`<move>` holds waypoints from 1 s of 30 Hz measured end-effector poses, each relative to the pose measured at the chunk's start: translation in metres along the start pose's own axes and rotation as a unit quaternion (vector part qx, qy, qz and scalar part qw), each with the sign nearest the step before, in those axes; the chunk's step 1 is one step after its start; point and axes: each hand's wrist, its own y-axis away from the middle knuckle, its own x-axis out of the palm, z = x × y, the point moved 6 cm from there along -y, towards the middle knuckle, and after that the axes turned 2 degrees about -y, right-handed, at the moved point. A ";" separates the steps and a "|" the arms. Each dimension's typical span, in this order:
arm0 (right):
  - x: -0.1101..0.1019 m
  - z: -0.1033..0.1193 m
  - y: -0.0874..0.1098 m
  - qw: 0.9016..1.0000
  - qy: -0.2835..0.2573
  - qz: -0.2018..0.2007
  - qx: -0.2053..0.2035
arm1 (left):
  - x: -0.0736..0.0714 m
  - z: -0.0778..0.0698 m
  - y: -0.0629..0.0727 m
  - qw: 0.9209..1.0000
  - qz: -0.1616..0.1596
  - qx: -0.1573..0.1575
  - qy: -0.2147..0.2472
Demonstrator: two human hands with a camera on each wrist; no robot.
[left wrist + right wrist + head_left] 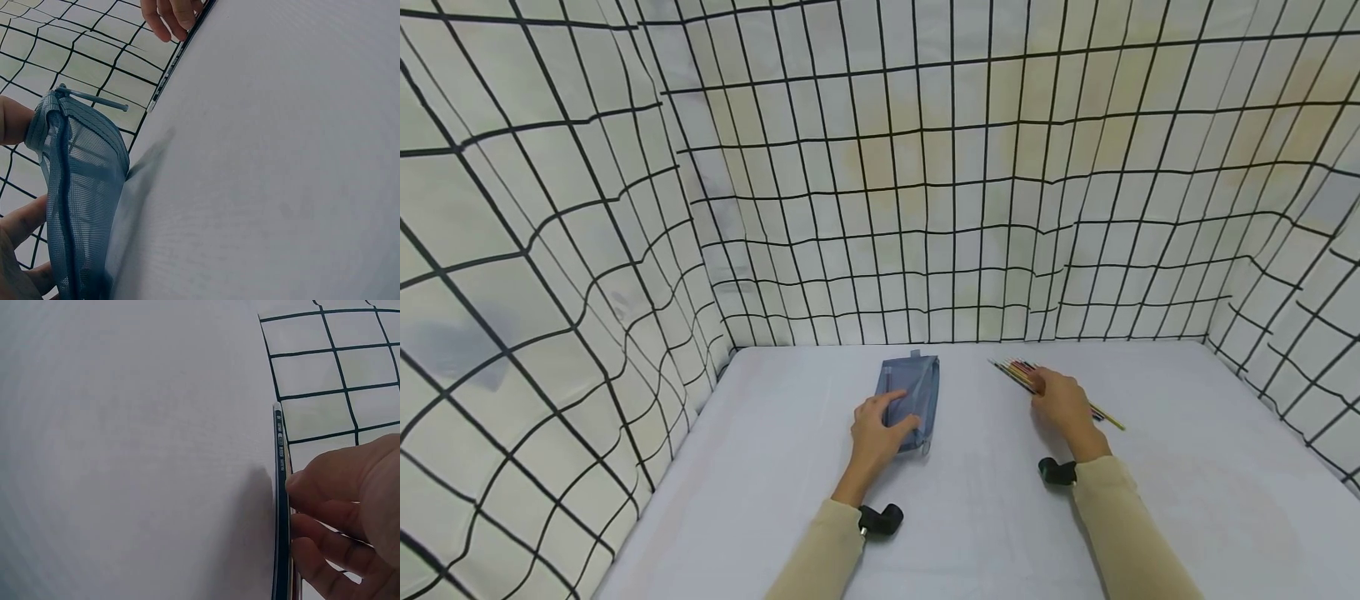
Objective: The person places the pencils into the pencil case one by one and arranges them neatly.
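A blue mesh zip pencil case [925, 383] lies on the white tabletop. My left hand [880, 429] rests over its near part, fingers spread and thumb apart. In the left wrist view, the thumb touches the end of the case [94, 206], beside its zip pull [94, 99]; fingers show along its side. To the right lies a bundle of several pencils [1013, 372], slightly fanned at the far end. My right hand [1063, 404] is over their middle, its loosely bent fingertips touching them. In the right wrist view, a dark pencil [281, 487] runs along the bundle's near side.
A white cloth covers the table [970, 525]. White sheeting with a black grid net [955, 208] stands behind the table and on both sides. Small black devices [883, 521] sit at both wrists, by the beige sleeves [1131, 529].
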 end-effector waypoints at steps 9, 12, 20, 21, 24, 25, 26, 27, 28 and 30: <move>0.001 0.001 0.002 1.000 0.025 0.018 0.003 | 0.000 0.000 0.002 1.000 0.001 -0.003 -0.008; -0.001 0.002 0.002 0.999 0.029 0.025 0.002 | 0.000 0.000 0.002 1.000 0.002 -0.007 -0.009; -0.005 0.004 0.003 0.998 0.030 0.056 0.003 | 0.001 -0.004 0.000 1.000 0.002 0.009 -0.006; -0.006 0.005 0.003 0.998 0.029 0.058 0.003 | 0.002 -0.004 0.000 1.000 0.002 0.008 -0.007; -0.007 0.010 0.004 0.998 0.019 0.057 -0.002 | 0.002 -0.003 0.000 1.000 0.003 0.008 -0.008; -0.007 0.011 0.004 0.998 0.012 0.056 -0.005 | 0.002 -0.003 0.001 1.000 0.003 0.008 -0.009; -0.007 0.013 0.005 0.998 0.003 0.054 -0.010 | 0.002 -0.002 0.001 1.000 0.002 0.008 -0.009; -0.007 0.015 0.005 0.998 -0.007 0.054 -0.013 | 0.001 -0.002 0.001 1.000 0.001 0.007 -0.009; -0.007 0.017 0.005 0.998 -0.018 0.054 -0.015 | 0.001 -0.002 0.001 1.000 0.000 0.006 -0.007; -0.006 0.020 0.005 0.998 -0.039 0.058 -0.013 | -0.001 -0.001 0.002 1.000 -0.002 0.004 -0.006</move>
